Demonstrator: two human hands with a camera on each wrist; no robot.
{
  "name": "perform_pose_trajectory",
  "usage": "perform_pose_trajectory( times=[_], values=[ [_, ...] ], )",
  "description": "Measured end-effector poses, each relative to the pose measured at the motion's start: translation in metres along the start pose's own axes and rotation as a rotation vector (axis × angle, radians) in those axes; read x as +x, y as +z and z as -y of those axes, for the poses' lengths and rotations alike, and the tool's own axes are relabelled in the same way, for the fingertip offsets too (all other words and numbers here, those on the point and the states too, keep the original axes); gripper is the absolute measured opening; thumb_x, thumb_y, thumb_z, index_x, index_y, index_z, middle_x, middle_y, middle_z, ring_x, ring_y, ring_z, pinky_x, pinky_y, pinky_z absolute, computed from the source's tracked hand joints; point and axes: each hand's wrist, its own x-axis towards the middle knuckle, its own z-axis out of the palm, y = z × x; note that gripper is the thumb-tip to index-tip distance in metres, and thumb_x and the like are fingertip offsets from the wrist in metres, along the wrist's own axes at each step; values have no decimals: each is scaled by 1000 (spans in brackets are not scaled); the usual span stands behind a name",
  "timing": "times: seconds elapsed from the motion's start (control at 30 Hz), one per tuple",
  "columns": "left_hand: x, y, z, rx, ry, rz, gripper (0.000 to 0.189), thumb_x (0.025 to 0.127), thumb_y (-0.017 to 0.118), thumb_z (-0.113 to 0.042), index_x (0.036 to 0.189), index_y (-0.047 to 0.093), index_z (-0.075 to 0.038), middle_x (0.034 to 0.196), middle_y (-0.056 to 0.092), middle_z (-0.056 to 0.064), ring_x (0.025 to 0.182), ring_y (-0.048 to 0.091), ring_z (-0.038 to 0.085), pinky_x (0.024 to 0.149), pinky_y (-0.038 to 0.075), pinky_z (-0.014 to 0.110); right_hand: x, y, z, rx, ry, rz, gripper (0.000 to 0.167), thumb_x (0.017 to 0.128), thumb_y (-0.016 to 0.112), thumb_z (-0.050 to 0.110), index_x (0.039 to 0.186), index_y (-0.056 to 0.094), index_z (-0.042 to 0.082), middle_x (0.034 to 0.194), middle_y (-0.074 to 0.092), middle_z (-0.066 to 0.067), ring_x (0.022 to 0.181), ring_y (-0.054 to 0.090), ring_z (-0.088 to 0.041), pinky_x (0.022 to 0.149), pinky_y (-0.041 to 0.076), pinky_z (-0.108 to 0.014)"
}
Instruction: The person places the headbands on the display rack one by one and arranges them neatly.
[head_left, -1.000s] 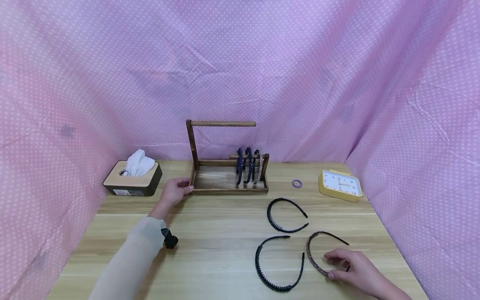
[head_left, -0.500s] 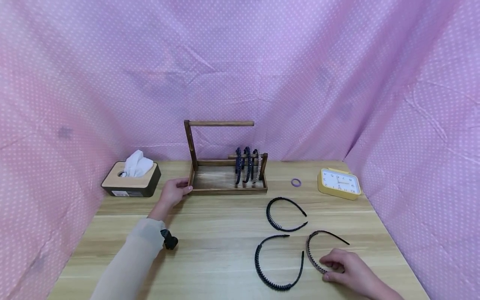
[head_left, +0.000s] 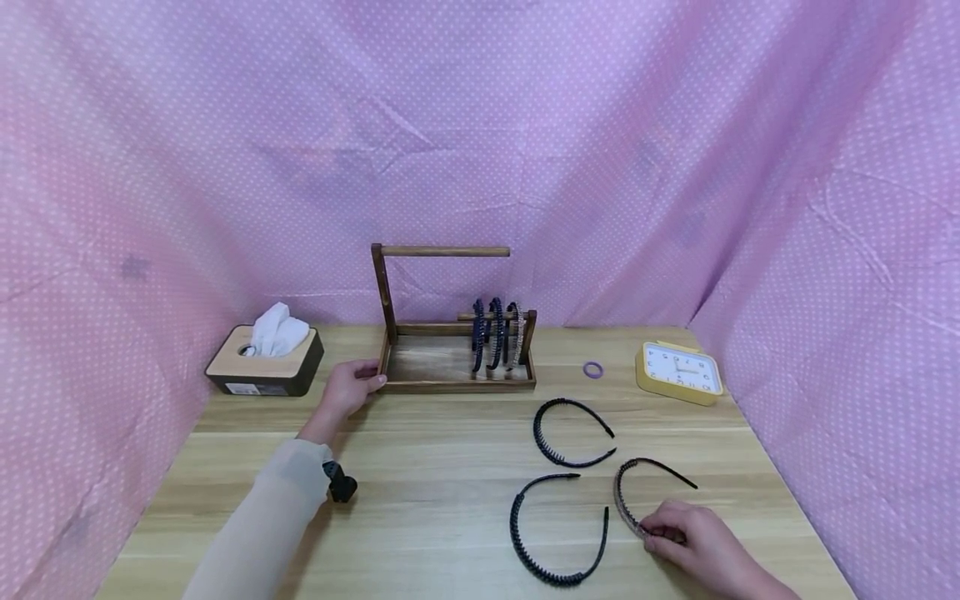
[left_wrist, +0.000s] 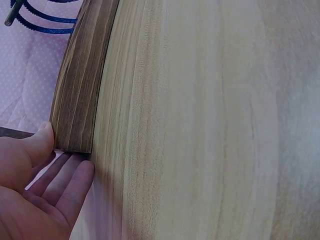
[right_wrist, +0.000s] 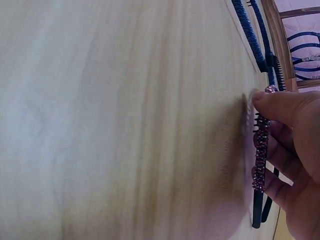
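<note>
My right hand (head_left: 696,542) pinches a hair headband (head_left: 621,497) with a glittery, beaded band and black ends. In the right wrist view, thumb and fingers hold its sparkly part (right_wrist: 260,150), tilted up off the tabletop. At the far left, my left hand (head_left: 348,389) touches the left end of a brown wooden rack (head_left: 450,387), its thumb and fairly straight fingers lying against the corner (left_wrist: 82,135). Several headbands (head_left: 496,333) hang from the rack's short lower rod. Two black toothed headbands lie on the table, one farther back (head_left: 542,433) and one nearer (head_left: 517,533).
A tissue box (head_left: 255,367) stands left of the rack. To the right lie a purple ring (head_left: 593,369) and a yellow clock (head_left: 679,372). The rack's long upper rod (head_left: 446,251) holds nothing. Pink dotted cloth (head_left: 480,150) hangs behind and at both sides.
My right hand has moved slightly left, taken hold of the glittery headband and begun tilting it up. The left hand has stayed at the rack's corner.
</note>
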Motion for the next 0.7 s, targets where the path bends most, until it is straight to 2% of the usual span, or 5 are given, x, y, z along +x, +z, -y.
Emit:
perform_pose_trajectory(
  times=[0.1,0.23,0.43,0.53,0.7],
  values=[
    [-1,0,-1,2,-3,-5,47,100,66,-6,144,54,7,138,59,30,114,65,31,87,63,39,3,-4,4,-44,-10,-61,18,83,85,14,99,79,19,85,68,13,77,55,7,59,50,-19],
    [-2,0,-2,5,-1,-2,48,100,66,-5,143,53,8,138,59,32,113,66,30,88,62,41,8,-9,13,-55,-11,-177,24,79,85,3,99,80,14,85,69,13,71,55,7,55,49,-17],
    [-2,1,-1,3,-15,-2,48,100,67,-6,144,53,7,138,59,31,113,65,30,89,62,41,17,-25,23,-92,54,-342,20,80,85,4,97,82,13,85,72,6,68,57,5,57,48,-11],
    [-3,1,-2,12,-25,-2,49,100,67,-8,145,53,5,139,59,30,115,65,30,88,62,40,23,-34,27,-80,97,-389,18,82,84,2,98,82,12,85,74,6,72,61,4,64,50,-8],
    [-2,1,-4,10,-29,-7,48,101,66,-8,145,53,5,140,58,29,118,64,33,89,62,40,37,-47,35,-12,183,-435,18,84,81,-1,100,81,7,88,78,2,75,67,6,66,54,-9]
  ],
)
